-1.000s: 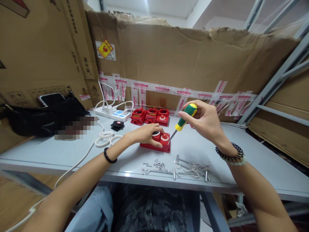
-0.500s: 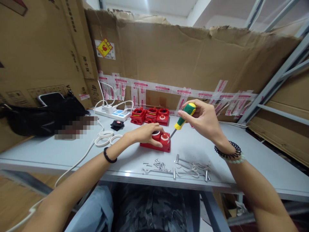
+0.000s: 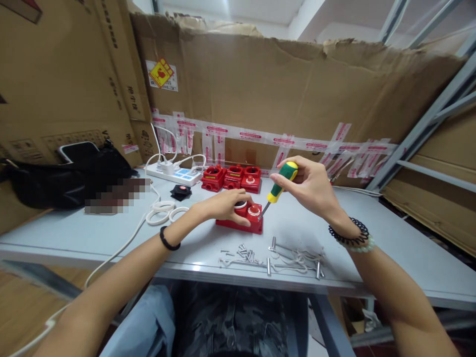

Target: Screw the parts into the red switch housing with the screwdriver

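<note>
Right hand [image 3: 310,186] fingers grip screwdriver [image 3: 279,184].

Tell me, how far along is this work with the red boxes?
Three red units stand in a row at the back, seemingly finished with. In hand: the left hand steadies a red box while the right hand drives a screwdriver into it. Loose screws lie in front, so fastening probably remains.

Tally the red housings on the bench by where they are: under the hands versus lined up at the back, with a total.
Red housing under the left hand, screwdriver in the right hand: 1
Red housings in the back row: 3
Total: 4
</note>
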{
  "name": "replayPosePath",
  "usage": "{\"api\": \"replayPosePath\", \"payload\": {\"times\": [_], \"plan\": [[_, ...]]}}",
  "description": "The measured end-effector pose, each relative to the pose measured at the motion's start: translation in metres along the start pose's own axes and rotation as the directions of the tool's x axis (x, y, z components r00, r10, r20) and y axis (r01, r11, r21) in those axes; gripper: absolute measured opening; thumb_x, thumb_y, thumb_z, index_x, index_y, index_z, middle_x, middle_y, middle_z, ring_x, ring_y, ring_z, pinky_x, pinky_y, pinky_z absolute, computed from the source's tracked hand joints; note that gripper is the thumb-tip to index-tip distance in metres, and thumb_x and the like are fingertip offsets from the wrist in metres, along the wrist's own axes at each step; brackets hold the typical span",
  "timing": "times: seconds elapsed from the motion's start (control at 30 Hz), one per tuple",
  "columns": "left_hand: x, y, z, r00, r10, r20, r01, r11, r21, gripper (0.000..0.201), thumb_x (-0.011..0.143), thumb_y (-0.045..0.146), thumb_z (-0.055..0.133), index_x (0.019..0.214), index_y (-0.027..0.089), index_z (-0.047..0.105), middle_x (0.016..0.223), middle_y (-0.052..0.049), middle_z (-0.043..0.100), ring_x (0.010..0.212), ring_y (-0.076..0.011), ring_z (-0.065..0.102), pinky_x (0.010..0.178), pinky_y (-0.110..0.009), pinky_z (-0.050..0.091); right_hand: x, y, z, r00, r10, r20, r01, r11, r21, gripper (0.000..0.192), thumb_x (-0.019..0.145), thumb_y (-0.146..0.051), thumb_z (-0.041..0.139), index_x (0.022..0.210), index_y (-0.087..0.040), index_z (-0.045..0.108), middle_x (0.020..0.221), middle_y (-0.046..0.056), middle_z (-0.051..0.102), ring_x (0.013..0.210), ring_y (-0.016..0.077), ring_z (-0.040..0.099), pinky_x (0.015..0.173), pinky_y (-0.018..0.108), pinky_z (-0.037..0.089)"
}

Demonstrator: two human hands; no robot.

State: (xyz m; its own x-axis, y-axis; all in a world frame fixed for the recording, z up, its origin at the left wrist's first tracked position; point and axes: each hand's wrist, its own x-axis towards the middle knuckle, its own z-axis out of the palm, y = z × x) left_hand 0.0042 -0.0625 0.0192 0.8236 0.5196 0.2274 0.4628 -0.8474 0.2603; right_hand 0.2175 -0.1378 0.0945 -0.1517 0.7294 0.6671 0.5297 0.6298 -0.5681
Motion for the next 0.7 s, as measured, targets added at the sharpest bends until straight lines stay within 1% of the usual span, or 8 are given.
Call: {"api": "replayPosePath", "payload": {"times": [0.27,0.47,0.57,0.7], "plan": [[0.0005,-0.0017,0.0014,1.0,0.006,-0.01,-0.006,1.0,-0.002,0.052,0.072,0.06,0.064,0.108,0.023,0.057,0.094,-0.003,0.052,0.082,-0.018,0.053,0.071,-0.026,0.039,0.0009,0.001,0.0023,1.0,-0.013,0.001,0.013,1.0,-0.019,0.026,0.072,-0.035,0.071,0.087,-0.014,0.062,0.07,0.0,0.06,0.06,0.0109,0.055,0.054,0.025,0.046],[0.0002,-0.0005,0.0002,1.0,0.006,-0.003,-0.006,1.0,0.007,0.051,0.073,0.059,0.065,0.107,0.023,0.057,0.094,-0.003,0.053,0.083,-0.0185,0.053,0.071,-0.026,0.039,0.0027,0.0022,0.004,1.0,-0.007,-0.009,0.006,0.998,-0.067,0.024,0.074,-0.034,0.069,0.086,-0.014,0.061,0.07,0.001,0.06,0.06,0.0117,0.056,0.054,0.025,0.046],[0.0003,0.0,0.0,1.0,0.001,-0.001,-0.001,1.0,0.011,0.05,0.072,0.058,0.065,0.107,0.022,0.056,0.096,-0.003,0.053,0.084,-0.019,0.054,0.072,-0.026,0.039,0.0029,0.0004,0.0054,0.999,-0.037,-0.03,0.033,0.991,-0.129,0.021,0.074,-0.033,0.068,0.082,-0.015,0.06,0.067,-0.001,0.059,0.058,0.0101,0.053,0.053,0.024,0.043],[0.0003,0.0002,0.0002,1.0,-0.004,-0.001,0.004,1.0,0.017,0.051,0.072,0.058,0.065,0.108,0.022,0.057,0.095,-0.003,0.053,0.081,-0.0183,0.053,0.07,-0.026,0.039,0.0035,-0.0073,0.01,0.993,-0.113,-0.044,0.098,0.958,-0.27,0.017,0.077,-0.032,0.066,0.079,-0.017,0.059,0.058,-0.004,0.052,0.05,0.0071,0.042,0.05,0.022,0.036]]}}
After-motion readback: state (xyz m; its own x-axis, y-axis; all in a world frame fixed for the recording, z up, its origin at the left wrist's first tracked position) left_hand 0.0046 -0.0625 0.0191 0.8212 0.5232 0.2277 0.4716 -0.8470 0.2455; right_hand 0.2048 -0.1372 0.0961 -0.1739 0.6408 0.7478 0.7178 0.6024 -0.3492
